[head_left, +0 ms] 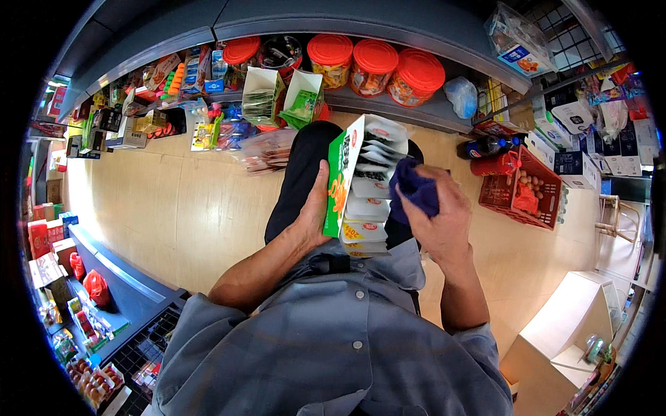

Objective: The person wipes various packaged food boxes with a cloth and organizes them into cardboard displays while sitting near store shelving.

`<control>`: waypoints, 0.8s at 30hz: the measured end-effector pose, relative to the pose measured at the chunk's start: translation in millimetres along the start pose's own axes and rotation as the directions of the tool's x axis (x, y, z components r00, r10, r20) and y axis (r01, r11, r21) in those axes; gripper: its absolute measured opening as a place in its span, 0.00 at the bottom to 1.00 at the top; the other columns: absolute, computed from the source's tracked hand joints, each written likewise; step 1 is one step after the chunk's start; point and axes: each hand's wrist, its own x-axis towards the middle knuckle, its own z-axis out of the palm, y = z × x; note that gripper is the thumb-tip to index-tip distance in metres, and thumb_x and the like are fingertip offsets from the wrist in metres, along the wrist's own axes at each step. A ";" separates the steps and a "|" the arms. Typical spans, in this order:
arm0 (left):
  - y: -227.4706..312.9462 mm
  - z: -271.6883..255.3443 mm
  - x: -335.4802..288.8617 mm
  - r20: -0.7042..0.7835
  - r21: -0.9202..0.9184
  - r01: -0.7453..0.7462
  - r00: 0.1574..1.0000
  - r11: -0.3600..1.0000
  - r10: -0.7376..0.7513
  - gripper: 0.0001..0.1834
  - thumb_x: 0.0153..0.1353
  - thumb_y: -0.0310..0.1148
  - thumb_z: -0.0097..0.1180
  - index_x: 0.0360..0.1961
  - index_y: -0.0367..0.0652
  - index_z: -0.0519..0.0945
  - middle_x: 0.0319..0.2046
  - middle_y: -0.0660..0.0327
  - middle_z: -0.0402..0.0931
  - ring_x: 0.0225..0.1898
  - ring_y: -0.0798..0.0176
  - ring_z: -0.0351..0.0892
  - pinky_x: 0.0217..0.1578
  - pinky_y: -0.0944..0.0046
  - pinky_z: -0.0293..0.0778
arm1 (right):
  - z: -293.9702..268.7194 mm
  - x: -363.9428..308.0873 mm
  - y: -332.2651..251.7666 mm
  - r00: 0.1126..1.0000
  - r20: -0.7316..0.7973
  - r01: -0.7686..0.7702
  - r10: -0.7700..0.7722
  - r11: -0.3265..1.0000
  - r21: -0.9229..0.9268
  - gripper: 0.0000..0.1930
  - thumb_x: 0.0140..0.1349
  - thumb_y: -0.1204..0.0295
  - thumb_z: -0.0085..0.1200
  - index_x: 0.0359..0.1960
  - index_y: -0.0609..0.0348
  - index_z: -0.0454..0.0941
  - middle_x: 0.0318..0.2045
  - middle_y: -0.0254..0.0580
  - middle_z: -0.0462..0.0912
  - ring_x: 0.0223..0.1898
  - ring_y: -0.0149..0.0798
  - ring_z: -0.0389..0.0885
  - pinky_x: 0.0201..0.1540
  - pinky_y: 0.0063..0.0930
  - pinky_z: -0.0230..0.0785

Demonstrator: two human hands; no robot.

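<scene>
My left hand point(316, 208) is closed round the green side of an open display box point(336, 182), which is tilted over my lap. Several white snack packets point(368, 208) stand in a row inside it, their edges facing right. In my right hand point(444, 218) is a bunched dark blue cloth point(416, 188), held right beside the packets; whether it touches them I cannot tell. Ahead of my knees, at the shelf's edge, are two more open boxes: one with grey-green packets point(262, 104), the other with green packets point(302, 105).
Red-lidded tubs point(374, 66) line the low shelf ahead. Flat packets point(267, 149) lie on the floor by my left knee. To the right are dark bottles point(485, 147) and a red crate point(496, 194) of eggs. A blue-grey shelf point(132, 284) stands at left, a white cabinet point(555, 312) at lower right.
</scene>
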 end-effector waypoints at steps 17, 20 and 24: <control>-2.1 -9.6 2.3 -0.059 0.022 -0.054 0.997 0.998 0.055 0.41 0.65 0.69 0.29 0.62 0.47 0.70 0.54 0.56 0.77 0.52 0.57 0.79 0.55 0.51 0.74 | 2.0 -1.4 -17.8 0.960 0.279 -0.014 0.033 0.998 -0.068 0.20 0.46 0.73 0.63 0.44 0.66 0.77 0.46 0.51 0.81 0.46 0.51 0.81 0.50 0.37 0.73; 1.5 -11.0 -3.5 -0.005 0.098 -0.112 0.994 0.989 0.113 0.40 0.66 0.68 0.30 0.58 0.46 0.74 0.46 0.60 0.81 0.43 0.63 0.82 0.47 0.59 0.78 | 4.1 5.9 -17.6 0.948 0.312 -0.020 0.062 0.991 -0.136 0.21 0.49 0.73 0.61 0.47 0.65 0.76 0.48 0.51 0.81 0.48 0.52 0.80 0.52 0.38 0.72; -13.5 -8.8 0.1 -0.190 0.172 -0.056 0.978 0.984 0.089 0.39 0.65 0.69 0.33 0.56 0.46 0.75 0.44 0.62 0.81 0.41 0.66 0.81 0.45 0.62 0.78 | 3.3 4.1 -18.6 0.930 0.313 -0.078 0.193 0.935 -0.347 0.19 0.53 0.68 0.60 0.45 0.63 0.76 0.40 0.51 0.81 0.42 0.52 0.81 0.44 0.44 0.73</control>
